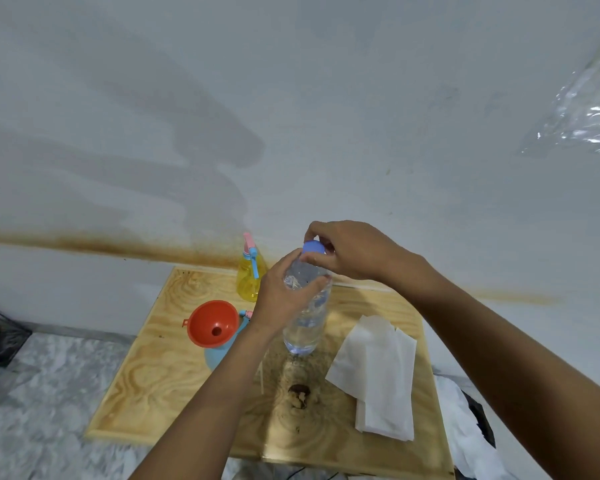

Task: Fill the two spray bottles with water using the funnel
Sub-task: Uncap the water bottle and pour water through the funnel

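A wooden table [146, 375] stands against a white wall [326, 98] that has a brown streak low down. Grey, stone-like floor [49, 393] shows past the table's left edge.

Near the left edge of the table is the orange funnel [212, 322]. It sits on top of the blue spray bottle [219, 355] and hides most of it. A bit of a pink and blue spray top shows just to the right of the funnel. I cannot tell if the funnel's tip is inside the bottle's neck.

At the far edge of the table stands the yellow spray bottle [249, 277]. It is upright, with its pink top and blue trigger on.

Next comes the left hand [284, 292]. Its fingers wrap around the upper part of a clear water bottle [305, 327]. The bottle is upright over the middle of the table and has water in it. I cannot tell if its bottom touches the wood.

The right hand [354, 251] is over the bottle. Its fingertips pinch the blue cap [314, 246], which is on the bottle's neck.

A dark spot [298, 393] marks the wood nearer the front edge.

White paper napkins [378, 372] lie flat in a pile near the right edge. A shiny plastic sheet [586, 112] hangs on the wall, high on the right.
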A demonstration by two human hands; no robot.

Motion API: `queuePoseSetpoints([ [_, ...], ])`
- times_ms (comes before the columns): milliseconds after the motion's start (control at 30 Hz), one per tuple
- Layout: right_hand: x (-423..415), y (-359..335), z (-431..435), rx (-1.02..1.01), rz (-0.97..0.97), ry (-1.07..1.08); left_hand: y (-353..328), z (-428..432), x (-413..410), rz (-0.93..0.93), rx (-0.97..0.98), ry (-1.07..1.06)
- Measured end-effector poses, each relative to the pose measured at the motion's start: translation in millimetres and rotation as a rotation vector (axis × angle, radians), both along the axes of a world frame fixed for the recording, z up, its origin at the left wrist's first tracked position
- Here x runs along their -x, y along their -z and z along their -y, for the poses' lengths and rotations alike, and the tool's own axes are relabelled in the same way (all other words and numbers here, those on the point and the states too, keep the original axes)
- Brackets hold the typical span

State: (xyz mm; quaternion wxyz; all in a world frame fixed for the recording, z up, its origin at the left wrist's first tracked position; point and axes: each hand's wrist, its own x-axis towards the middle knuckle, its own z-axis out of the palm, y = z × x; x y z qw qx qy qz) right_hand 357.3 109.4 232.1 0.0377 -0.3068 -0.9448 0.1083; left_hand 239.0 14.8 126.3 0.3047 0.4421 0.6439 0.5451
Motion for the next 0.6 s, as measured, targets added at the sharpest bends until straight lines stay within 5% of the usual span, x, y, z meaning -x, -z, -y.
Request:
queuePoseSetpoints([
  [167,-2.2,-15.4,-9.9,-0.034,0.150,-0.154,1.2,-1.3,-2.9,0.082,0.033,-0.042],
  [400,1.0,-10.4,-6.4,-0.062,0.085,0.029,-2.1,2.3,-3.1,0.023,-0.034,0.013],
  [600,5.0,-16.8,-4.2,-0.117,0.175,-0.100,1.6,0.7,-0.1,0.043,0.000,0.002],
])
